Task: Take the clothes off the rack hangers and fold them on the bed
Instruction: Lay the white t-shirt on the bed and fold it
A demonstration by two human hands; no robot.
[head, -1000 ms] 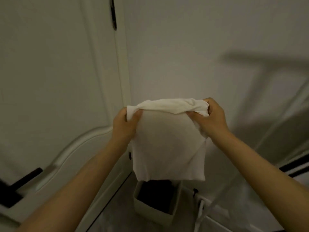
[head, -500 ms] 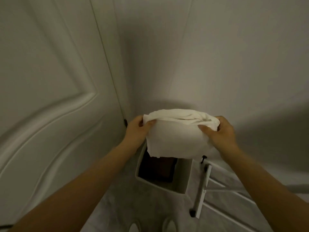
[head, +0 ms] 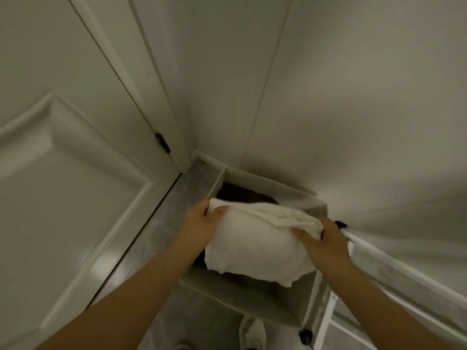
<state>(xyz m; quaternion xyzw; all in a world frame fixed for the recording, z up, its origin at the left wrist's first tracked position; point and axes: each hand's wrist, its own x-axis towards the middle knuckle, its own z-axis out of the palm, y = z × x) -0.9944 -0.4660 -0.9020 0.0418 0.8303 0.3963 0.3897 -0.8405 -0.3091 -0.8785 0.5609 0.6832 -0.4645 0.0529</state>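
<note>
Head view: left hand and right hand each pinch an end of the folded white garment over the fabric bin.

A single head-worn view looks steeply down and forward into a room corner, close over both forearms (wide-angle, so edges bend), with a white door at left and a wall ahead.
</note>
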